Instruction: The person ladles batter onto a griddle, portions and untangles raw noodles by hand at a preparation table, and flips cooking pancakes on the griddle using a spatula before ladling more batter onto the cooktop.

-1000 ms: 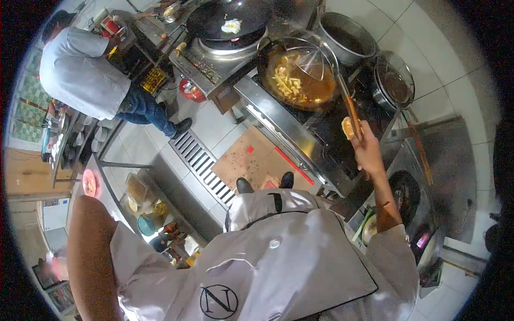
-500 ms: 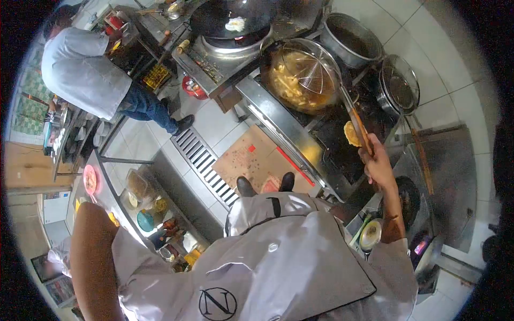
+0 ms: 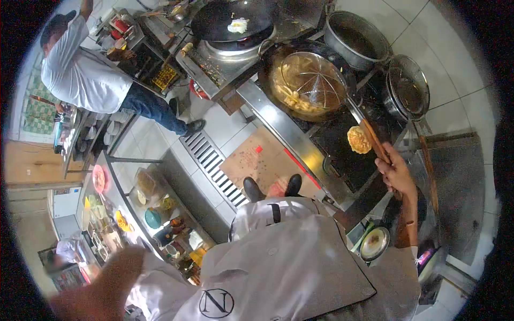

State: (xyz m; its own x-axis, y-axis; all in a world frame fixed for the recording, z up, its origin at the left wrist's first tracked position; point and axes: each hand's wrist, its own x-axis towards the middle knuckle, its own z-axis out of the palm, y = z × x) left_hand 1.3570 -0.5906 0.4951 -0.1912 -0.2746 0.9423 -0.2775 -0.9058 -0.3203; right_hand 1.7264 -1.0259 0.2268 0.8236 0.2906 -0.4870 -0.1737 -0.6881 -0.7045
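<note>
Kitchen range and its surroundings, with clock positions read from the centre of the view. The stove (image 3: 326, 143) extends from 1 to 3 o'clock. At 10 o'clock, well apart from it, a co-worker (image 3: 93, 75) in a white top stands with one arm raised. A cardboard sheet (image 3: 267, 163) covers part of the tiled floor at the centre. The wearer's left arm (image 3: 99, 283), blurred, enters at 8 o'clock; the left hand lies outside the frame, so the state of its fingers cannot be told. A dark wok (image 3: 278, 107) rests on the stove at 1 o'clock, and a second wok (image 3: 214, 21) stands at 12 o'clock. The wire strainer (image 3: 321, 88) has its round mesh within the first wok's outline; its contact with the liquid there cannot be determined. Its wooden handle (image 3: 373, 140) slants toward 3 o'clock, where the right hand (image 3: 397, 171) grips it, fingers wrapped around the shaft. A round golden piece of food (image 3: 359, 140) appears just beside the handle; its support is unclear. A white portion of food (image 3: 238, 25) lies in the second wok, and pale pieces (image 3: 294, 101) in the first.
</note>
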